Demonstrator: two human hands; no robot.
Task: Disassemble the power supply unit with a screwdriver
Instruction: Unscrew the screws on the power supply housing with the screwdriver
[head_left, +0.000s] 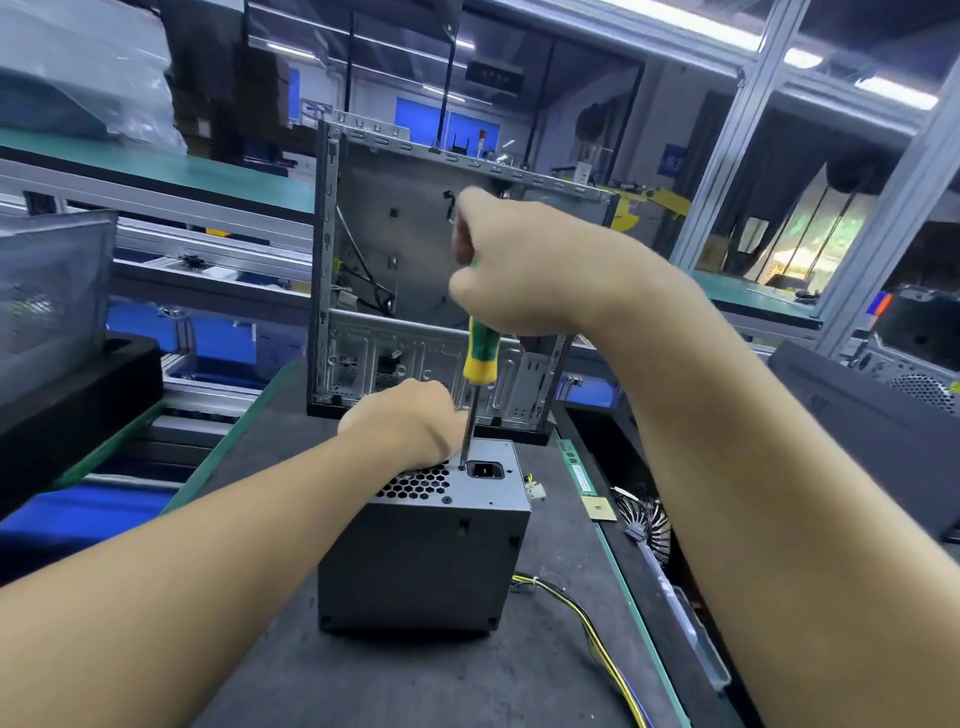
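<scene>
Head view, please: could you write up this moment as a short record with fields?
power supply unit: stands on the mat, vent and socket face up
screwdriver: near upright, tip on the top face beside the socket
right hand: grips the screwdriver handle
left hand: rests on the unit's top; fingers hidden
behind: open computer case, upright

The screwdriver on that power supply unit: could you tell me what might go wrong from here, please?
The screwdriver tip sits at a screw beside the power socket; a slip could gouge it. The left hand rests right by the shaft, so a slip might jab it.
</scene>
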